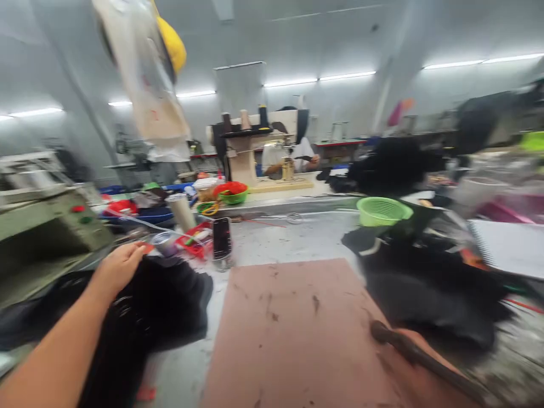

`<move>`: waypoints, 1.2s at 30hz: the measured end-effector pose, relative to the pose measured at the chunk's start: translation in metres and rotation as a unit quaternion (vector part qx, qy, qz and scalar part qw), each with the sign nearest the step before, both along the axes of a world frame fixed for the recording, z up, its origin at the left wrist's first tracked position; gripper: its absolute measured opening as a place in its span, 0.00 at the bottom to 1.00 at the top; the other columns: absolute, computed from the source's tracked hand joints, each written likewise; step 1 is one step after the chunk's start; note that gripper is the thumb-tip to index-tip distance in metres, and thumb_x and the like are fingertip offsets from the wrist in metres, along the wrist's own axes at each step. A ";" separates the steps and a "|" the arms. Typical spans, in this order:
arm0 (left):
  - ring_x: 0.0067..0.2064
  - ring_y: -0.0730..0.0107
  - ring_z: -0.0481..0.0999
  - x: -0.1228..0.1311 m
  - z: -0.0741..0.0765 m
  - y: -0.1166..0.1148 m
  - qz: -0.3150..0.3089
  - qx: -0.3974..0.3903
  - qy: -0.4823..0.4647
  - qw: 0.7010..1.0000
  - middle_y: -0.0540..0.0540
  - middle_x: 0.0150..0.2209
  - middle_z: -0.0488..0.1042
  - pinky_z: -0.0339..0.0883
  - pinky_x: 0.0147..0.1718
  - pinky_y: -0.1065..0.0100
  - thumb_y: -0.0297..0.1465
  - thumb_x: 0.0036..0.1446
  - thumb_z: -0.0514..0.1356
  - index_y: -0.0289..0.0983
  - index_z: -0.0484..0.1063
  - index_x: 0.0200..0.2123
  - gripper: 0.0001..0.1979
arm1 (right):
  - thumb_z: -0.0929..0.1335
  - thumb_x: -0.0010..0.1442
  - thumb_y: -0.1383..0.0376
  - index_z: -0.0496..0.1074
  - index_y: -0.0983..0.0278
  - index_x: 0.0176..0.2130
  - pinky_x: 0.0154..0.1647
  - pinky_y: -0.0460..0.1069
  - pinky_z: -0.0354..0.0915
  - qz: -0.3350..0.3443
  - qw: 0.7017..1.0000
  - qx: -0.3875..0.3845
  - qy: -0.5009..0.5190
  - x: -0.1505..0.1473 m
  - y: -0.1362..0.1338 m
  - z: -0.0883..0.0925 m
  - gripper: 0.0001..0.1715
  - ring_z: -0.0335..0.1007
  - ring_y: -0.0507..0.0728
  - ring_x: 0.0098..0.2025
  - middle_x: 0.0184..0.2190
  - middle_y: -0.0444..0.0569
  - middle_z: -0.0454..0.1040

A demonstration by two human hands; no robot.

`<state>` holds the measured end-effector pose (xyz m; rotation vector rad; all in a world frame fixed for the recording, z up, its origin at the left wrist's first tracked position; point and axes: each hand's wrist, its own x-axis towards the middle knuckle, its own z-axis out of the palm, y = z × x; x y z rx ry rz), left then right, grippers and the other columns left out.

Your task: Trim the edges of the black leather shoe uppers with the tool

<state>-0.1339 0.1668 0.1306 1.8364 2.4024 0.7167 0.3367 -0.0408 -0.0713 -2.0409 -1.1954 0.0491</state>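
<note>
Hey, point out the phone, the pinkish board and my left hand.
Phone (221, 239), head view, on its dark screen.
Pinkish board (293, 331), head view, its middle.
Left hand (119, 267), head view, back of the hand.

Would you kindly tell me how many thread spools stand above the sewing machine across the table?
3: a brown spool at left, a pale pink spool in the middle and a dark blue spool at right. Others may be hidden behind.
</note>
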 end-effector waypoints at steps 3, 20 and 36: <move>0.46 0.62 0.69 0.081 -0.017 -0.002 -0.297 -0.050 -0.052 0.952 0.55 0.41 0.74 0.62 0.47 0.66 0.44 0.45 0.54 0.43 0.69 0.24 0.12 | 0.66 0.49 0.55 0.69 0.55 0.31 0.28 0.51 0.63 -0.006 0.999 -0.017 -0.040 0.003 0.005 0.011 0.08 0.70 0.58 0.27 0.23 0.43 0.72; 0.44 0.64 0.69 0.529 -0.111 0.030 -0.375 -0.188 -0.363 0.832 0.44 0.47 0.66 0.67 0.41 0.57 0.35 0.57 0.54 0.35 0.64 0.47 0.15 | 0.61 0.52 0.60 0.65 0.58 0.26 0.21 0.47 0.55 0.002 0.983 0.120 -0.137 0.015 0.031 -0.005 0.07 0.65 0.54 0.20 0.18 0.42 0.66; 0.38 0.59 0.74 0.356 0.001 0.009 -0.454 -0.091 -0.247 0.851 0.53 0.31 0.77 0.68 0.41 0.60 0.45 0.31 0.61 0.43 0.74 0.28 0.19 | 0.63 0.46 0.70 0.65 0.61 0.26 0.25 0.42 0.54 0.096 0.994 -0.044 -0.008 0.043 -0.009 0.051 0.05 0.66 0.49 0.26 0.24 0.38 0.71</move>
